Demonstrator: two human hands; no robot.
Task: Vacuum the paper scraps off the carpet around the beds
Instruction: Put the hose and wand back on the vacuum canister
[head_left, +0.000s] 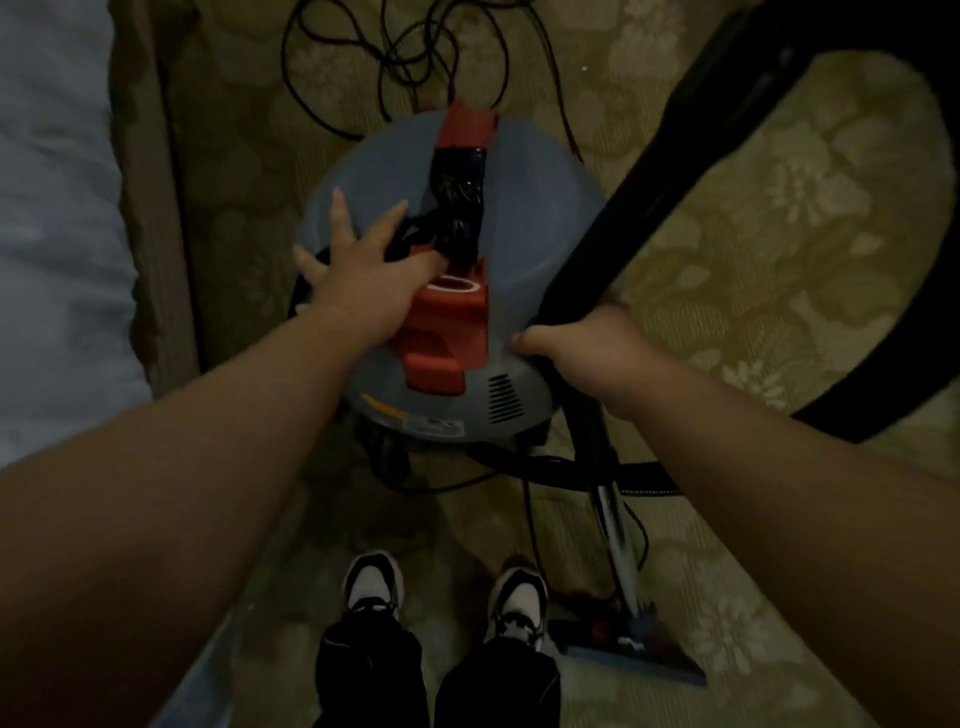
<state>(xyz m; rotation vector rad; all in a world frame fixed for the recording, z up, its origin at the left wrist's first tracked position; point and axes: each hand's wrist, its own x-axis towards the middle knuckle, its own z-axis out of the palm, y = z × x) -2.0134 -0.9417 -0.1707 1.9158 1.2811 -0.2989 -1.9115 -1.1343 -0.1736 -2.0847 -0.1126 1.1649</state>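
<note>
A round grey canister vacuum (540, 208) with a red and black handle (462, 171) stands on the patterned carpet in front of me. My left hand (358, 260) lies spread over its top, fingers apart, fingertips at the black part of the handle. My right hand (587, 343) is closed around the black wand of the hose (675, 156) beside the canister's right edge. The wand runs down to the floor nozzle (634, 654) by my right shoe. One tiny pale scrap (585, 68) lies on the carpet at the top.
A bed with a white sheet (52, 234) and wooden frame (156, 208) borders the left side. The black power cord (395, 57) lies in loops beyond the vacuum. The hose curves in a wide loop at the right (930, 291). My shoes (374, 587) stand behind the canister.
</note>
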